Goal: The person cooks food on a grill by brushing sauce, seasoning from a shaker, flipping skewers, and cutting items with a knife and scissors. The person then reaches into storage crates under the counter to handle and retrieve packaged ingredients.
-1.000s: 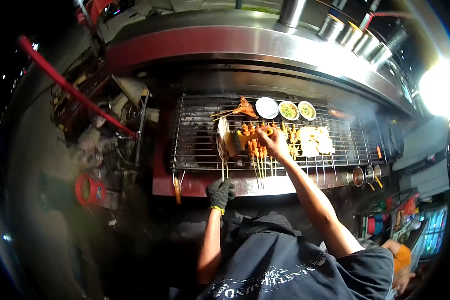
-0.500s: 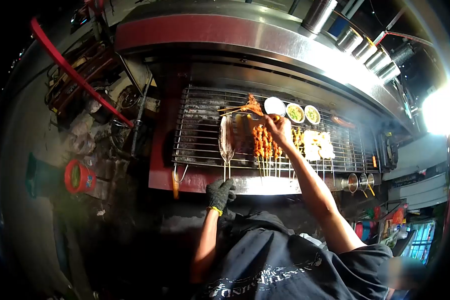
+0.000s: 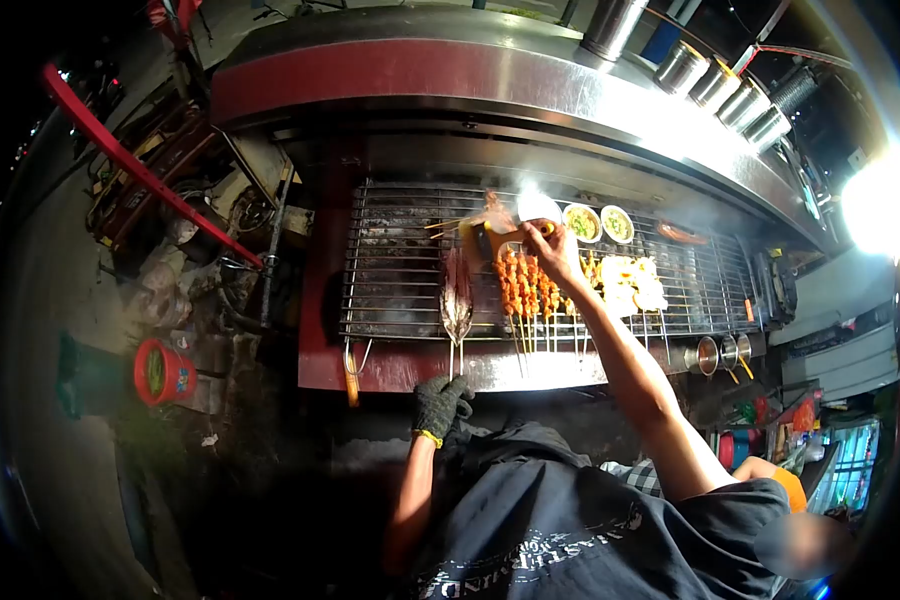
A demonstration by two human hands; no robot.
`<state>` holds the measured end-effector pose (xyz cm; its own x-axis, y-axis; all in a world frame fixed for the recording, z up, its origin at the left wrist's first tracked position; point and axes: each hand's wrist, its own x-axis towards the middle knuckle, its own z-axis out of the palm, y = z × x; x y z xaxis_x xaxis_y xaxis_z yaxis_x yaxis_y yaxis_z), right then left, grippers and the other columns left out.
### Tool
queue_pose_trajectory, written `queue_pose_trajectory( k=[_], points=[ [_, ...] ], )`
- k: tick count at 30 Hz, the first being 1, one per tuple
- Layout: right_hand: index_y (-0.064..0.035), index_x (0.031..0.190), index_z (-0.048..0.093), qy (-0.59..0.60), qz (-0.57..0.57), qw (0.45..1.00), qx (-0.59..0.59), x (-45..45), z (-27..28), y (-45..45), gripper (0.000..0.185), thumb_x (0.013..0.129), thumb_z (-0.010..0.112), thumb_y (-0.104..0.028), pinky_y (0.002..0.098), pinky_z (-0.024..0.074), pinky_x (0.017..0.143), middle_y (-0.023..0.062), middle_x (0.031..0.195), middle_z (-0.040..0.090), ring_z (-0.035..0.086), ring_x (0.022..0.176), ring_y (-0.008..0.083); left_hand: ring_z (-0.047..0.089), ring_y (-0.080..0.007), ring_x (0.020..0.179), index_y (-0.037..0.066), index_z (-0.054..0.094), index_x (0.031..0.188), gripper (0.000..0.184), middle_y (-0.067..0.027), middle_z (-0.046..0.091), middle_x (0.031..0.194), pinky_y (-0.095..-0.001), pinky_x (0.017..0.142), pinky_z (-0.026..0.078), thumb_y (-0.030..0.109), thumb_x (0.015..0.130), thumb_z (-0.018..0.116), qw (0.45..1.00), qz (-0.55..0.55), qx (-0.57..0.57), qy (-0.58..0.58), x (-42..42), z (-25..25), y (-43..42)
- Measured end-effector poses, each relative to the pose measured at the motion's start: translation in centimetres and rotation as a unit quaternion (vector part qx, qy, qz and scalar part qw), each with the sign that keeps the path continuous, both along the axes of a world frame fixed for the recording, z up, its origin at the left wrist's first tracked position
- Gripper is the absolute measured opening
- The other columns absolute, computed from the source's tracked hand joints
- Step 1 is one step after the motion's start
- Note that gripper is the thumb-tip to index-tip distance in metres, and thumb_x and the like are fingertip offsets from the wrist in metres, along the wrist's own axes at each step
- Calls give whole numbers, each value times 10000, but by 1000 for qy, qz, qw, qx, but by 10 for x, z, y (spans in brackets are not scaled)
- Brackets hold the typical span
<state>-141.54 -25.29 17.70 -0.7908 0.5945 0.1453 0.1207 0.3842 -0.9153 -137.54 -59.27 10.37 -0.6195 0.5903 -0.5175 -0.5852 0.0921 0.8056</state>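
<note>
My left hand [image 3: 440, 407], in a dark knit glove with a yellow cuff, is closed around the lower ends of two thin skewers [image 3: 456, 360]. They hold a long, split, fish-like piece [image 3: 456, 300] lying on the grill grate [image 3: 395, 270]. Bare, my right hand [image 3: 553, 248] grips a flat brush [image 3: 505, 240] over the grate. The brush's dark end points left, above the top of that piece, its bristles blurred. Just below this hand lies a row of reddish meat skewers [image 3: 525, 285]. Behind the brush, another skewered piece [image 3: 493, 212] is partly hidden.
A bright white bowl [image 3: 538, 207] and two bowls with green bits [image 3: 582, 223] stand at the grate's back. Pale pieces [image 3: 632, 285] lie to the right. A metal hood [image 3: 420, 85] overhangs the grill. Metal cups [image 3: 708, 355] hang at the front right. Another person's orange sleeve [image 3: 790, 487] shows.
The brush has shifted slightly and shows more sharply. The top of the fish-like piece looks redder. The view has moved a little, and an orange sleeve has appeared at lower right.
</note>
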Motion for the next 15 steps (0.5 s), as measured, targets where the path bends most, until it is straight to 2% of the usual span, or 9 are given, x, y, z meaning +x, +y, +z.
queue_pose_trajectory(
  k=[1, 4, 5, 7, 8, 9, 11, 13, 15],
  points=[
    [0, 954, 708, -21, -5, 999, 24, 6, 26, -21, 308, 931, 645, -300, 269, 495, 546, 75, 680, 685, 621, 584, 104, 582, -145, 460, -19, 641, 805, 246, -90, 653, 699, -274, 434, 450, 188, 935, 612, 1000, 0, -1, 0, 1, -2, 0],
    [-2, 981, 708, -66, 26, 995, 72, 10, 37, -34, 312, 926, 650, -304, 263, 487, 539, 80, 692, 690, 618, 586, 95, 587, -147, 469, -18, 637, 811, 234, -91, 654, 705, -274, 440, 453, 180, 932, 615, 1000, 4, 1, -12, 2, -5, -1],
    [-4, 989, 707, -94, -14, 993, 70, 7, 30, -25, 301, 928, 652, -294, 264, 483, 535, 68, 681, 681, 611, 584, 93, 589, -154, 476, -17, 648, 822, 220, -94, 656, 707, -277, 447, 462, 175, 927, 627, 1000, 0, 1, -22, 0, -4, -1],
    [-5, 994, 703, -11, -58, 997, 51, 2, 11, -11, 286, 930, 652, -280, 271, 480, 515, 58, 667, 668, 600, 553, 97, 591, -161, 484, -16, 659, 832, 207, -98, 659, 708, -280, 454, 470, 169, 921, 639, 1000, -2, 0, -30, -1, -3, -2],
    [-8, 990, 704, 91, -46, 994, 32, -6, 3, -6, 275, 932, 652, -272, 267, 471, 495, 53, 660, 657, 576, 518, 92, 588, -154, 476, -13, 647, 818, 218, -95, 657, 711, -276, 448, 462, 175, 926, 628, 1000, -8, 3, -22, -2, -2, -2],
    [-8, 990, 704, 92, -46, 994, 32, -1, -4, -1, 275, 932, 652, -272, 267, 471, 495, 53, 660, 657, 576, 518, 92, 585, -147, 469, -10, 635, 803, 230, -92, 655, 714, -272, 442, 453, 180, 931, 616, 1000, -15, 5, -14, -2, -1, -3],
    [-11, 974, 709, -25, 8, 999, -33, 13, 28, -23, 276, 934, 647, -278, 264, 461, 482, 53, 661, 669, 557, 497, 87, 585, -148, 469, -8, 636, 802, 231, -91, 655, 711, -272, 443, 452, 183, 931, 618, 1000, -20, 1, -11, -2, -2, -3],
    [-17, 981, 711, -79, 21, 991, 108, 13, 32, -31, 277, 934, 642, -282, 264, 490, 513, 94, 699, 708, 612, 540, 104, 584, -148, 469, -6, 636, 800, 232, -90, 654, 709, -273, 445, 450, 185, 930, 619, 1000, -30, -2, -9, -3, -2, -2],
    [-15, 986, 710, -17, -42, 996, 75, 7, 16, -27, 273, 931, 646, -275, 276, 503, 539, 103, 694, 704, 633, 569, 113, 583, -151, 467, -4, 641, 804, 236, -88, 649, 696, -279, 446, 448, 196, 928, 625, 999, -27, -2, -24, -2, -2, -2]
  ],
)
